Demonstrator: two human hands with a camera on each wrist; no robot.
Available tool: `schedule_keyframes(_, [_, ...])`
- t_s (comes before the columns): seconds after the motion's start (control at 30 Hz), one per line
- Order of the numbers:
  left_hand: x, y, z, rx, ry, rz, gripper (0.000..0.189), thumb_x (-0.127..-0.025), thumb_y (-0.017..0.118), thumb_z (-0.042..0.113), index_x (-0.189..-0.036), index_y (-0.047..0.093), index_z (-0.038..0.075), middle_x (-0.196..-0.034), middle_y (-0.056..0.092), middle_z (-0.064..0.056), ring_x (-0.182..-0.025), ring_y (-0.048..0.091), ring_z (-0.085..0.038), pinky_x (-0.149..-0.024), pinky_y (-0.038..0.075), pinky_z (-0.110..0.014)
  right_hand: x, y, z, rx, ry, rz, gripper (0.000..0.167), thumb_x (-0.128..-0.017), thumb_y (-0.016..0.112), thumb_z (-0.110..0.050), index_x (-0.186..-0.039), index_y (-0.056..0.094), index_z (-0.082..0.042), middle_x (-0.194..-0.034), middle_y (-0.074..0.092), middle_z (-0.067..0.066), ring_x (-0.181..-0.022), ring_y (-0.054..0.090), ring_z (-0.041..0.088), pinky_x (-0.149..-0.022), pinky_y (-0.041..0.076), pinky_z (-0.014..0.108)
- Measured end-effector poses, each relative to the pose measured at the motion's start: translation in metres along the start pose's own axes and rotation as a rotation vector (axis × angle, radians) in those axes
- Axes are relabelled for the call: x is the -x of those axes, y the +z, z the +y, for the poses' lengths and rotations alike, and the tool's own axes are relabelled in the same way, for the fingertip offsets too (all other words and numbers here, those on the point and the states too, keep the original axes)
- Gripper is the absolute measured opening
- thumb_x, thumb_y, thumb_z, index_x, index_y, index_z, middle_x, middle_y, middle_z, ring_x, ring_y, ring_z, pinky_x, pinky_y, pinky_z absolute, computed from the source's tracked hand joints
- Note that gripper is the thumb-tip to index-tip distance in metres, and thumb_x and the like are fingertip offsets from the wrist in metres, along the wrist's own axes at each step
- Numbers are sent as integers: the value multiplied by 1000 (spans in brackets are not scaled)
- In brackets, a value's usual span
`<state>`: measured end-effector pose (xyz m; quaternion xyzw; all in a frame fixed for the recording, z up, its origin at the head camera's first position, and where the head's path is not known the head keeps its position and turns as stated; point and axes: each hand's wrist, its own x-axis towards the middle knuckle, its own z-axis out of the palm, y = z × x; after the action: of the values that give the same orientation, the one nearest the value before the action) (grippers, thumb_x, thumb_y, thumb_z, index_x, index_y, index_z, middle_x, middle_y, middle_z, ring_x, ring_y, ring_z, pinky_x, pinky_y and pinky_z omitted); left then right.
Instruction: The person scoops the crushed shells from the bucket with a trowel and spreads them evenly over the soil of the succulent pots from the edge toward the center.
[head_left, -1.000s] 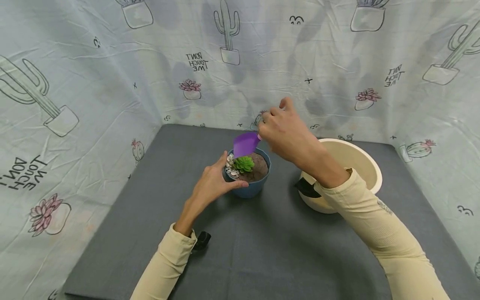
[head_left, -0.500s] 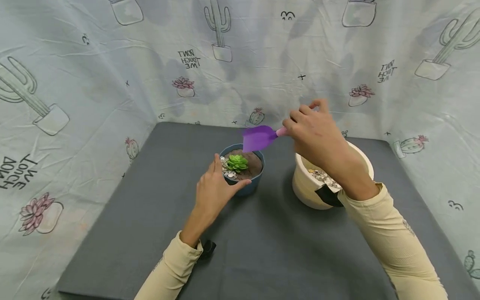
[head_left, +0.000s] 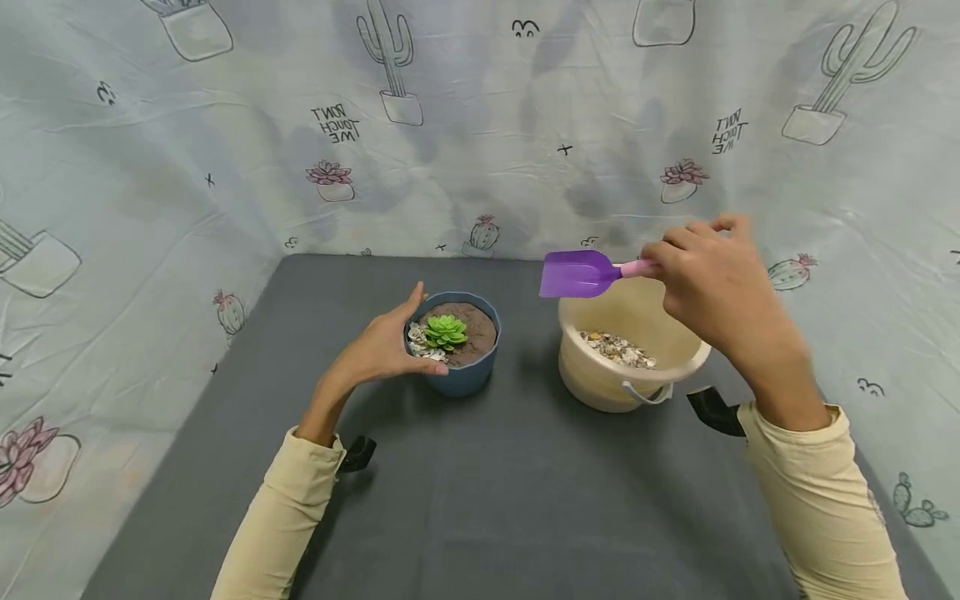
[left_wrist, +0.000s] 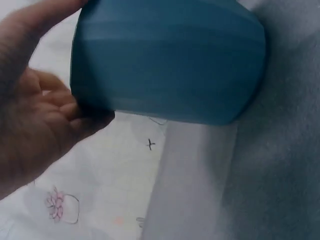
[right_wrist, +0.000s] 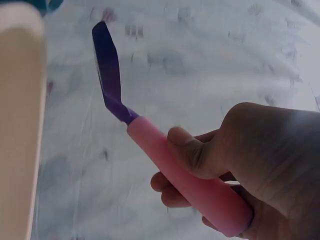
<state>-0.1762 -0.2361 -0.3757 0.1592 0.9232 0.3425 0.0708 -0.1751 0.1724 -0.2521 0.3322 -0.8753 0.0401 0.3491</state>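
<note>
A blue flowerpot [head_left: 467, 380] of brown soil [head_left: 477, 327] stands on the table, with a green succulent [head_left: 446, 332] and white pebbles [head_left: 429, 355] at its left side. My left hand [head_left: 381, 343] holds this pot from the left, thumb at the near side of the rim. Its fingers [left_wrist: 85, 112] lie against the pot wall in the left wrist view. My right hand [head_left: 720, 287] grips the pink handle [right_wrist: 170, 165] of a small garden trowel [head_left: 577, 274]. The trowel's purple blade is raised and points left, near the far-left rim of a cream bucket [head_left: 592, 385].
Inside the bucket lies a layer of small mixed pebbles [head_left: 618, 349]. The bucket's handle [head_left: 647, 395] hangs at the near side. Dark grey cloth covers the table [head_left: 480, 500]. A cactus-print sheet [head_left: 480, 167] hangs behind and on both sides.
My right hand has carried the trowel rightward, from over the flowerpot to beside and above the bucket. The left hand stays on the pot. The head view has shifted, bringing the bucket's pebbles into sight.
</note>
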Motion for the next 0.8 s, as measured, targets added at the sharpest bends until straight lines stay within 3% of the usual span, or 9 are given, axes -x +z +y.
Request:
schedule_keyframes(0.07, [4,4,1,-2,-54,22,136,-78,90,55,-169,-5,19,-176,19,-12,-161,23,-43,-120,36,-68,9,-3,8,-10,22,-26,4,-87,75,4,-88,76,0,-80,73,15,-77,66,36,-83,44,59])
schedule_keyframes(0.23, [18,29,24,-56,-205,179,138,-76,86,65,-169,-2,13,-175,21,-20,-156,32,-47,-117,41,-68,31,-8,28,3,77,-90,6,-86,81,-5,-86,76,-2,-77,72,14,-76,66,37,-79,44,59])
schedule_keyframes(0.4, [22,51,42,-175,-213,306,139,-77,83,70,-169,1,7,-168,29,-29,-151,38,-51,-116,41,-67,46,-7,42,40,114,-158,5,-85,81,-3,-84,76,-2,-76,72,13,-74,64,36,-76,42,58])
schedule_keyframes(0.5, [21,53,49,-209,-171,329,135,-77,85,64,-169,4,8,-169,25,-28,-154,31,-50,-123,31,-68,49,-5,47,41,119,-195,6,-84,82,-2,-85,76,-3,-77,72,11,-76,63,34,-78,43,57])
schedule_keyframes(0.6, [13,54,62,-178,-77,331,126,-80,84,60,-170,10,14,-174,17,-24,-161,20,-48,-128,20,-69,48,-5,53,59,110,-231,8,-82,82,0,-82,75,-4,-73,68,8,-76,63,32,-83,44,58])
schedule_keyframes(0.67, [5,58,74,-142,10,330,116,-83,82,58,-170,16,17,-175,15,-19,-162,18,-45,-128,22,-67,46,-3,57,74,95,-267,12,-80,82,3,-80,73,-6,-72,64,6,-76,63,31,-85,45,58])
schedule_keyframes(0.8, [-16,69,102,-115,175,289,101,-90,77,55,-168,23,20,-175,22,-16,-159,31,-41,-123,37,-63,41,5,60,121,49,-322,11,-79,86,-3,-80,75,-7,-74,66,6,-79,64,31,-86,45,56])
